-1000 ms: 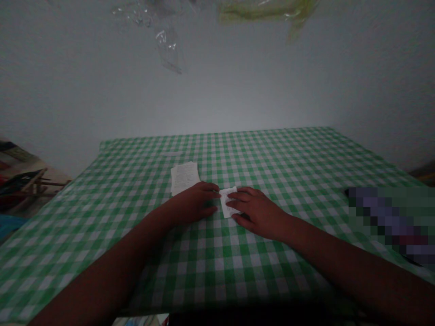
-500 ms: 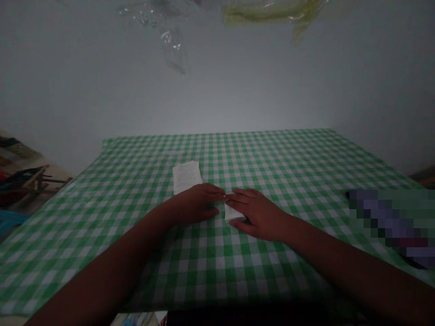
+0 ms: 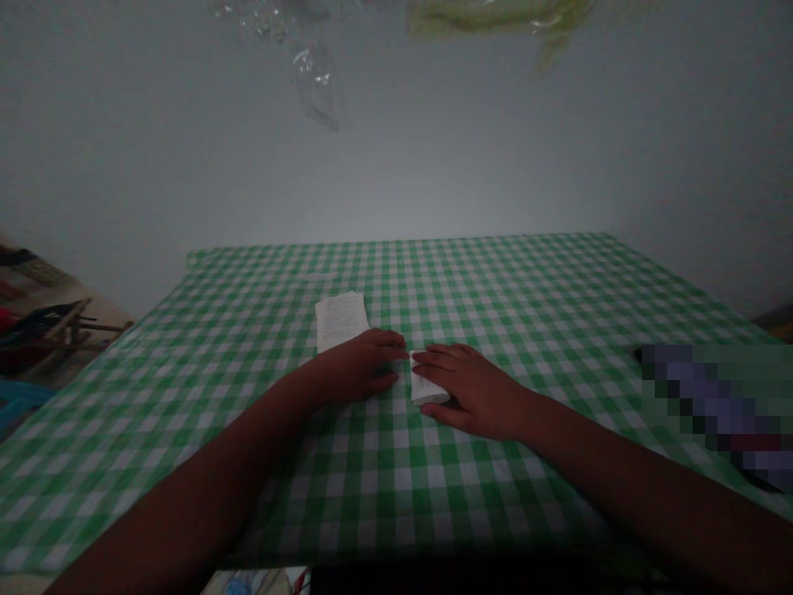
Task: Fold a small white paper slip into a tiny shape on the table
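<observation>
A small folded sheet of printed paper lies on the checked tablecloth, partly covered by my right hand. The fingers of that hand stretch flat across the paper's top, with the thumb along its near edge. Just left of the paper, my left hand rests with its fingers apart and nothing in them; its fingertips come close to the paper's left edge. Behind the left hand is a stack of printed paper sheets, its lower right corner hidden by the hand.
A green and white checked tablecloth covers the table, which reaches the grey wall. At the right edge lies a blurred-out purple and dark object. Left of the table are a blue item and wooden pieces.
My left fingers have drawn back slightly from the folded paper, showing a little more of its left side. My right hand stays on it; the stack is unmoved.
</observation>
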`<action>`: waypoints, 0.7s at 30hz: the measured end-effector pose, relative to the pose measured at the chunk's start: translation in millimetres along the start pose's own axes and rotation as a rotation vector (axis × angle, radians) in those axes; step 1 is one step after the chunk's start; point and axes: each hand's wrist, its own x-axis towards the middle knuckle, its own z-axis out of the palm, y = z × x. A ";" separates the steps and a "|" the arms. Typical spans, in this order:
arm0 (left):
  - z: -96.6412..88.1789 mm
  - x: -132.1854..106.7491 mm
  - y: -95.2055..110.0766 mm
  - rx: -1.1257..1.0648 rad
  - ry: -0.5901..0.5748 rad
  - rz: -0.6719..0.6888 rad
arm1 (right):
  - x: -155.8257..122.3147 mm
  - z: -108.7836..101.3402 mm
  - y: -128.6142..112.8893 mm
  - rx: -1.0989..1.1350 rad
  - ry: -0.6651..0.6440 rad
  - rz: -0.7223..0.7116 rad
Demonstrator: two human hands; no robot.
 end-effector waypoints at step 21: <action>-2.5 2.8 6.7 0.090 -0.006 0.000 | 0.8 2.1 -1.3 0.019 -0.009 0.016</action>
